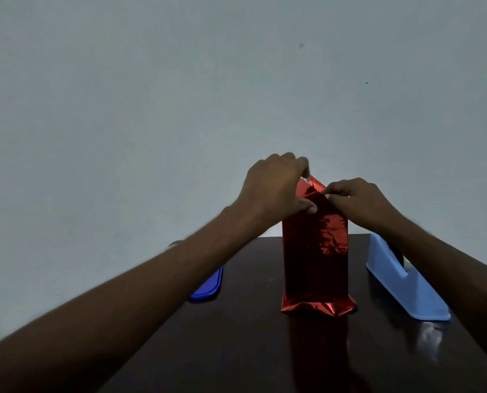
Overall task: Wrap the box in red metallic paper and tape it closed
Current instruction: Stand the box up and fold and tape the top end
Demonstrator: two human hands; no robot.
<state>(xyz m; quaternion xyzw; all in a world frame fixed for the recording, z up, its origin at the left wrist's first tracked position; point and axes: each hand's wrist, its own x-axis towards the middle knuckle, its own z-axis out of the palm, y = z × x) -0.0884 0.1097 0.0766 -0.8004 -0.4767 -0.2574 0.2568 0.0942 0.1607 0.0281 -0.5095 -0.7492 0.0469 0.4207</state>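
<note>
1. No brand, label or writing could be read on anything in view.
2. The box (315, 251) stood upright on end on the dark table (250, 350), near its middle, tall and narrow, fully covered in red metallic paper (318, 306).
3. The paper was a glossy, mirror-like foil, creased and crinkled on the near face, and it flared out in a wrinkled skirt where the box met the table.
4. At the top, a flap of the foil rose to a slanted point above the box.
5. The left hand (276, 188) gripped the top of the box, its fingers curled over the far side of the flap and its thumb (310, 207) pressed on the near face.
6. The right hand (358, 199) had its fingers curled and pinched the foil fold at the top edge, just beside the left thumb.
7. A light blue plastic tape dispenser (406, 282), long and wedge-shaped, sat on the table to the right of the box, apart from it; a dark roll showed in its slot, partly hidden by the right forearm.
8. A deep blue, flat, rounded plastic piece (208, 287) lay at the table's left edge, partly hidden behind the left forearm.
9. The tabletop was smooth and polished, reflecting the foil and the dispenser.
10. A plain pale wall (180, 95) stood behind.
</note>
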